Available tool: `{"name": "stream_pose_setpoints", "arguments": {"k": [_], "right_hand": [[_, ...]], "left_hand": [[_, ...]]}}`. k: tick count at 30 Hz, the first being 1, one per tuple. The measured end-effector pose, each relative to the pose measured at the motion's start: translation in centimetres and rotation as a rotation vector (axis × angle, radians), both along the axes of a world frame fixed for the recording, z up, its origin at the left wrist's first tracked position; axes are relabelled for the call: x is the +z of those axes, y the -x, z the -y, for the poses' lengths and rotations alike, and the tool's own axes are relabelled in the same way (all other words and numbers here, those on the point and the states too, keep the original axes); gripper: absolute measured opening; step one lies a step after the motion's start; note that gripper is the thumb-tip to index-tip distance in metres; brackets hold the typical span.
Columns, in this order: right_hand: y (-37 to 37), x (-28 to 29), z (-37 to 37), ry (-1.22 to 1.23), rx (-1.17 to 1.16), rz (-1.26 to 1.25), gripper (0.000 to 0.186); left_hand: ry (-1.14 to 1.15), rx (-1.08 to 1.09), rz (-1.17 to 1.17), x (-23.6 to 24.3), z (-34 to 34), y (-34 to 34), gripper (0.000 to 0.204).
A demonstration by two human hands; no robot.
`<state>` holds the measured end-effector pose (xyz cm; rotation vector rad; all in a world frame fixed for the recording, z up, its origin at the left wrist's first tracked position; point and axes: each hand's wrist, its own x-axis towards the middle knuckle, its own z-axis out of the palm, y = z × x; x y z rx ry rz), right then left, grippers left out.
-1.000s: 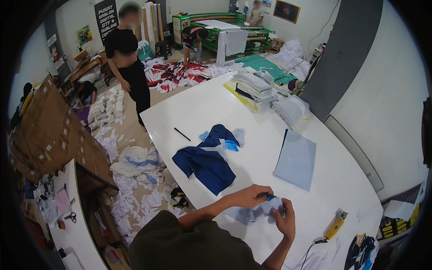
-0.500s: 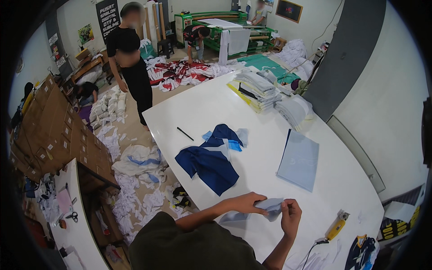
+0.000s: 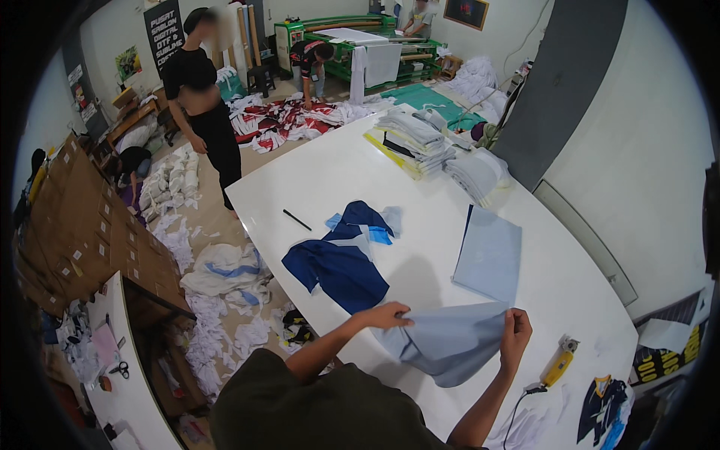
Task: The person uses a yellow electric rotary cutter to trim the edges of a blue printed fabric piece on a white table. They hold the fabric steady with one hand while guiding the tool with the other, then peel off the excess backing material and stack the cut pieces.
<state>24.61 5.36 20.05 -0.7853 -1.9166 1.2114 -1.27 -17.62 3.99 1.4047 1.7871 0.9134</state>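
The left hand point(image 3: 388, 315) and the right hand point(image 3: 516, 334) each pinched an upper corner of a light blue cloth point(image 3: 450, 345), fingers clenched on the fabric, so that the piece hung spread between them just above the near end of the white table point(image 3: 375, 161), its lower part drooping toward the tabletop in front of the person. Judged from how it lay, the work on this piece was at an early point: the cloth was opened out and held taut along its top edge, but it showed loose folds below and had not been laid flat or folded. A flat light blue piece point(image 3: 489, 251) already lay smooth on the table beyond the right hand, which suggested that one piece was done, while the dark blue garments point(image 3: 341, 262) in a heap beyond the left hand looked unsorted and probably remained to be handled. The held cloth's long axis ran across the person, from left hand to right hand, roughly along the near table edge, with the top edge rising slightly toward the right hand and its face turned toward the person. A yellow hand tool point(image 3: 559, 364) with a cord lay near the right hand, apart from the cloth.
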Motion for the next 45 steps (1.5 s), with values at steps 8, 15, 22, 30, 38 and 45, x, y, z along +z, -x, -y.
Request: {"name": "stream_pose_setpoints", "arguments": {"k": [8,15,22,30,38,45], "right_hand": [[-2.9,-2.6,-8.2,-0.058,-0.138,-0.068,0.022],[-8.6,-5.0,-6.3,-0.164,-0.23,0.089,0.026],[-14.7,-18.3,-5.3,-0.16,-0.135,0.308,0.015],[-11.9,-19.5,-1.7,-0.264,-0.138,0.427,0.024],[-8.3,-19.4,0.0,-0.269,-0.02,0.804,0.041],[-11.0,-20.5,-0.2,-0.311,-0.078,0.951,0.044]], "left_hand": [[-0.444,0.326,-0.078,9.5,-2.4,6.2,0.024],[-0.478,0.278,-0.214,12.4,0.1,2.5,0.013],[-0.119,0.033,-0.321,1.0,2.9,-1.6,0.017],[-0.006,0.114,-0.524,-3.8,3.7,-3.9,0.049],[0.107,0.168,-0.614,-6.6,4.7,-4.4,0.062],[0.245,0.094,-0.597,-4.9,5.1,-6.5,0.059]]}}
